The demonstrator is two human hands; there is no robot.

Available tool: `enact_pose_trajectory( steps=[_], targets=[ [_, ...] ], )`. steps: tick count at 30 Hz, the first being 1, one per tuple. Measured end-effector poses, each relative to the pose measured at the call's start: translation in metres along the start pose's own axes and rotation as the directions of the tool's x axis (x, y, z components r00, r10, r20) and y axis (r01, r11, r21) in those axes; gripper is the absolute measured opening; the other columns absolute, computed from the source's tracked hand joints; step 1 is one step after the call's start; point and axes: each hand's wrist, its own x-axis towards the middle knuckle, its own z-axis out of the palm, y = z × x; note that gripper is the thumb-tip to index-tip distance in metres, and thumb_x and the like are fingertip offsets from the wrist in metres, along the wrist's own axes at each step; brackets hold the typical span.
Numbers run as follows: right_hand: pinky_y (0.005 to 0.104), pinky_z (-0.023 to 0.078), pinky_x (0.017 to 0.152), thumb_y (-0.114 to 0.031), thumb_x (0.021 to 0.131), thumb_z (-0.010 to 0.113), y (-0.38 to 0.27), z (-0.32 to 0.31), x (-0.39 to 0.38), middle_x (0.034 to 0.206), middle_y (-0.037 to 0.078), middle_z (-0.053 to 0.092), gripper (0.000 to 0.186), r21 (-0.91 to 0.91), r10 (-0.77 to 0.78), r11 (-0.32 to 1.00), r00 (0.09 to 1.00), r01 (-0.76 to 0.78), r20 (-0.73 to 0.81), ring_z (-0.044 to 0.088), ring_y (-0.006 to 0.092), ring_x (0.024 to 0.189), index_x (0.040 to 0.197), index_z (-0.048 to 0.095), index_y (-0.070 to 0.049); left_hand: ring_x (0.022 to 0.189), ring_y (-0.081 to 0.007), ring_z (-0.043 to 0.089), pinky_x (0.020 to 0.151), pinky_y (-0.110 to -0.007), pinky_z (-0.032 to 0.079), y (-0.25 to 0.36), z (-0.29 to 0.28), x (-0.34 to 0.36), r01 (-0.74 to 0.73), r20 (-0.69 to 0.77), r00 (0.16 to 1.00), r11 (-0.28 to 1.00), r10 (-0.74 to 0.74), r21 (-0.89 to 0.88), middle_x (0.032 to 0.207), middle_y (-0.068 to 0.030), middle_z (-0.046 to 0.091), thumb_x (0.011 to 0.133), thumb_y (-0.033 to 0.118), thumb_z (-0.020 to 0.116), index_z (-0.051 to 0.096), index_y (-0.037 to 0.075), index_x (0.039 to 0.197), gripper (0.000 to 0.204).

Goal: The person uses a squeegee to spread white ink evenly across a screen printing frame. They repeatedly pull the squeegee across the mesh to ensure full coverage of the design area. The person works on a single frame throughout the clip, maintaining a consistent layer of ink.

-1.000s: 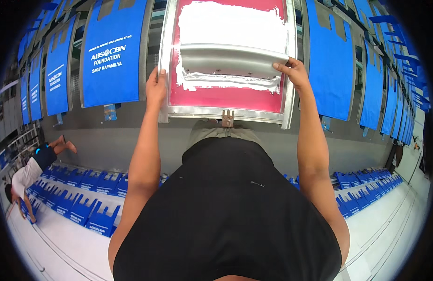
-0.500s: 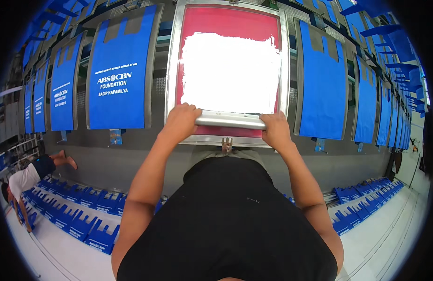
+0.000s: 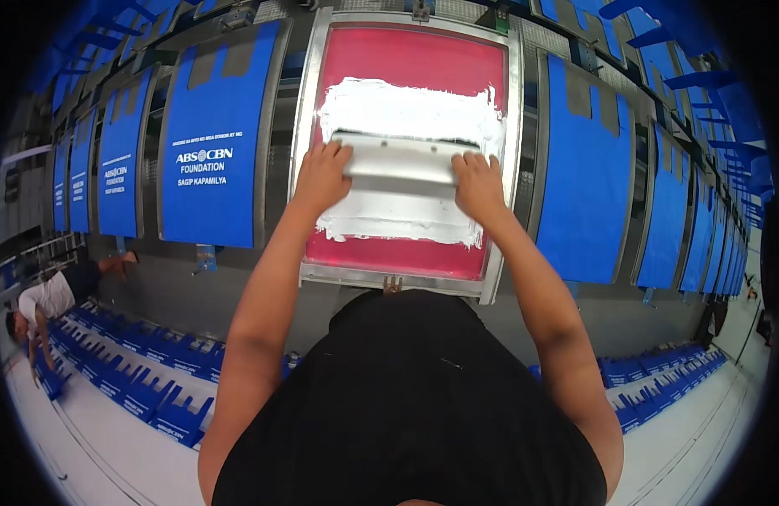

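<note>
A metal-framed printing screen (image 3: 419, 51) with a pink-red mesh lies in front of me, a broad patch of white ink (image 3: 389, 99) smeared over its middle. Across that patch runs a silver squeegee (image 3: 402, 162), slightly blurred by motion. My left hand (image 3: 324, 177) is closed round its left end, and my right hand (image 3: 480, 187) grips the right end. Where the squeegee's edge meets the mesh, a thin dark line shows along its far side. White streaks lie on the near side too, above a strip of bare red mesh.
Blue bags lie flat on boards at both sides: a printed one (image 3: 210, 181) on the left, a plain one (image 3: 582, 181) on the right. More blue bags (image 3: 145, 392) stand in rows behind me. A bent-over person (image 3: 48, 299) is at the far left.
Both hands have moved the squeegee away from me, from the screen's near end to the middle of the white patch. White streaks now show on the near side. The view has tilted slightly.
</note>
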Motion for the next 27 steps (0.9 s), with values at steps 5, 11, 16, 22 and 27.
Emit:
enact_pose_trajectory(
  steps=[5, 11, 16, 22, 27],
  targets=[
    [0.0489, 0.037, 0.100, 0.001, 0.063, 0.061, -0.039, -0.049, -0.099, 0.088, 0.012, 0.063, 0.036, 0.234, 0.021, 0.972, 1.000, -0.024, 0.016, 0.060, 0.0309, 0.094, 0.099, 0.062, -0.005, 0.090, -0.0305, 0.056, 0.083, -0.043, 0.042, 0.054, -0.054, -0.087, 0.080, 0.201, 0.977, 0.995, -0.067, -0.062, 0.088, -0.0100, 0.059, 0.060, 0.008, 0.072, 0.060, 0.006, 0.093, 0.035],
    [0.0515, 0.036, 0.103, 0.000, 0.061, 0.065, -0.054, -0.043, -0.112, 0.088, 0.010, 0.067, 0.034, 0.218, 0.098, 0.963, 0.962, -0.156, 0.255, 0.062, 0.0296, 0.091, 0.094, 0.066, -0.007, 0.085, -0.0304, 0.057, 0.077, -0.043, 0.044, 0.062, -0.042, -0.109, 0.079, 0.165, 0.985, 0.979, -0.048, -0.187, 0.084, -0.0105, 0.059, 0.056, 0.009, 0.073, 0.060, 0.005, 0.086, 0.033],
    [0.0544, 0.033, 0.107, -0.001, 0.059, 0.067, -0.059, -0.035, -0.129, 0.089, 0.009, 0.068, 0.034, 0.238, 0.108, 0.962, 0.986, -0.136, 0.129, 0.062, 0.0300, 0.088, 0.092, 0.067, -0.008, 0.082, -0.0310, 0.058, 0.077, -0.044, 0.043, 0.071, -0.037, -0.121, 0.054, 0.094, 0.995, 0.988, -0.040, -0.144, 0.081, -0.0107, 0.059, 0.056, 0.008, 0.073, 0.061, 0.005, 0.086, 0.032],
    [0.0562, 0.025, 0.110, -0.005, 0.065, 0.065, -0.016, -0.036, -0.017, 0.088, 0.009, 0.069, 0.035, 0.073, 0.149, 0.985, 0.982, -0.158, 0.113, 0.065, 0.0253, 0.089, 0.099, 0.067, -0.014, 0.083, -0.0323, 0.061, 0.079, -0.043, 0.043, 0.032, -0.026, -0.007, 0.257, 0.178, 0.954, 0.964, -0.241, -0.072, 0.086, -0.0130, 0.067, 0.062, 0.007, 0.072, 0.066, 0.008, 0.083, 0.022],
    [0.0539, 0.037, 0.101, -0.013, 0.071, 0.063, 0.054, -0.035, 0.094, 0.083, 0.010, 0.069, 0.030, 0.065, 0.087, 0.993, 0.992, -0.094, 0.096, 0.067, 0.0288, 0.087, 0.100, 0.068, -0.015, 0.076, -0.0311, 0.067, 0.075, -0.044, 0.050, -0.032, -0.018, 0.102, 0.122, 0.166, 0.977, 0.990, -0.133, 0.076, 0.080, -0.0158, 0.069, 0.070, 0.033, 0.077, 0.072, 0.009, 0.098, 0.036]
  ],
)
